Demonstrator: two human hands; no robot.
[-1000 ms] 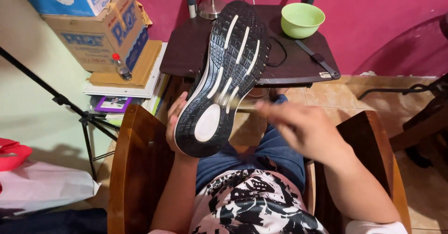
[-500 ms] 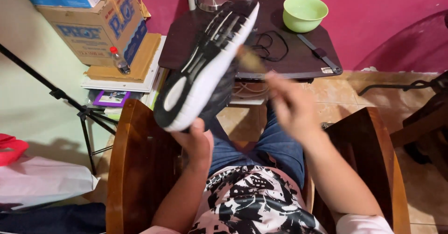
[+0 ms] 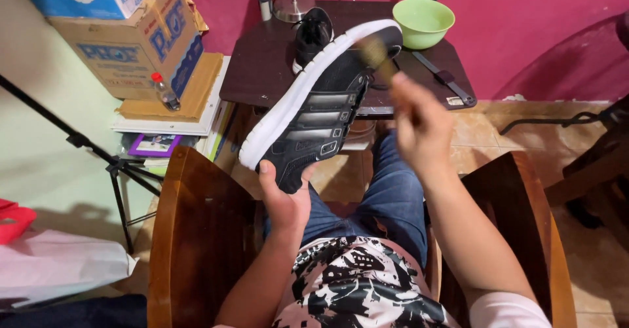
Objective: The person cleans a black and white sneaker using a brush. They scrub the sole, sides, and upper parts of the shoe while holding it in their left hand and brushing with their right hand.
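While the person sits in a wooden armchair (image 3: 196,236) facing a dark side table (image 3: 262,66), the work in hand looks like brushing a black sneaker with a white sole (image 3: 314,112), held tilted above the lap with the toe pointing up and away toward the table. Left hand (image 3: 285,200) is closed around the heel end, thumb up on the side panel near the sole edge, fingers wrapped behind; grip looks firm. Right hand (image 3: 419,122) is closed on a small brush (image 3: 377,56), blurred, its head at the toe of the shoe; whether bristles touch the upper cannot be told for sure. A second black shoe (image 3: 313,33) stands on the table just behind the held one, with a green bowl (image 3: 424,21) to its right and a dark flat tool (image 3: 445,79) lying near the table's front right edge. Cardboard boxes (image 3: 131,40) are stacked at left, a small red-capped bottle (image 3: 164,91) beside them. Judgement: to do this well, the heel hand should lock the shoe steady against the strokes, strokes stay short and run along the toe seam, and the shoe gets rotated at the wrist instead of re-gripped. Brush stays angled so loosened dirt falls off the clothes, not onto them.
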